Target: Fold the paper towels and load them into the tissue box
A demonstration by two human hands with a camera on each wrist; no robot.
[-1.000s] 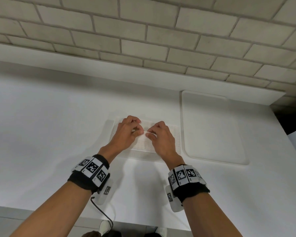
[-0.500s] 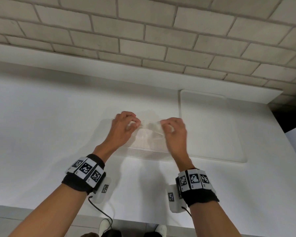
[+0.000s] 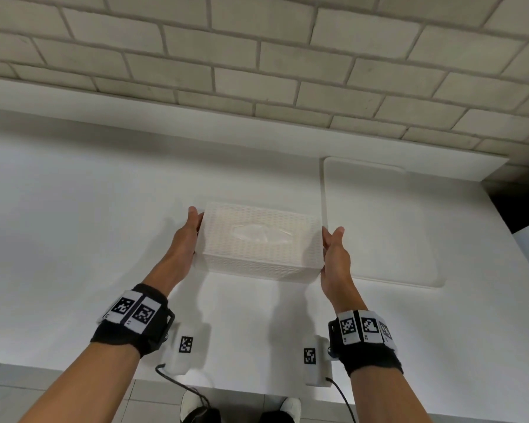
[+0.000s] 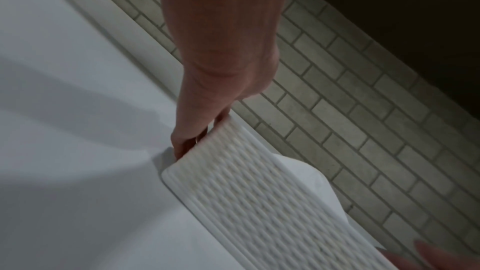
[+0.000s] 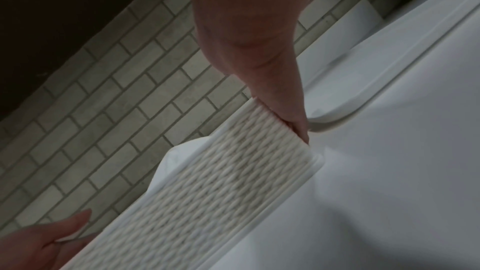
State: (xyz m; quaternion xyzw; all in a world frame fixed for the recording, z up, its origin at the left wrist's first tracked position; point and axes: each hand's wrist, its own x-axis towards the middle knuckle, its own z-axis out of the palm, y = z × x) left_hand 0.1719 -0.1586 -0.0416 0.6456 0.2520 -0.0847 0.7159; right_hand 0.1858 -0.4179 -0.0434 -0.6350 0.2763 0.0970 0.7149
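Note:
A white tissue box [image 3: 260,242] with a woven texture sits in the middle of the white table [image 3: 74,239]. A bit of white paper towel [image 3: 258,232] shows in its top slot. My left hand [image 3: 193,227] lies flat against the box's left end and my right hand [image 3: 333,242] against its right end, fingers straight. In the left wrist view the left fingers [image 4: 189,137] run down the end of the box [image 4: 259,198], with the towel [image 4: 306,176] poking up. The right wrist view shows the right fingers [image 5: 288,114] pressed on the box [image 5: 221,182]. Whether the box is off the table I cannot tell.
A flat white board [image 3: 379,224] with rounded corners lies just right of the box, close to my right hand. A raised ledge and a brick wall [image 3: 257,71] close off the back. The table's front edge [image 3: 242,389] runs near my wrists.
Both hands have left the towel they pinched over the top slot and moved outward to the two ends of the box. The towel now sits low in the slot.

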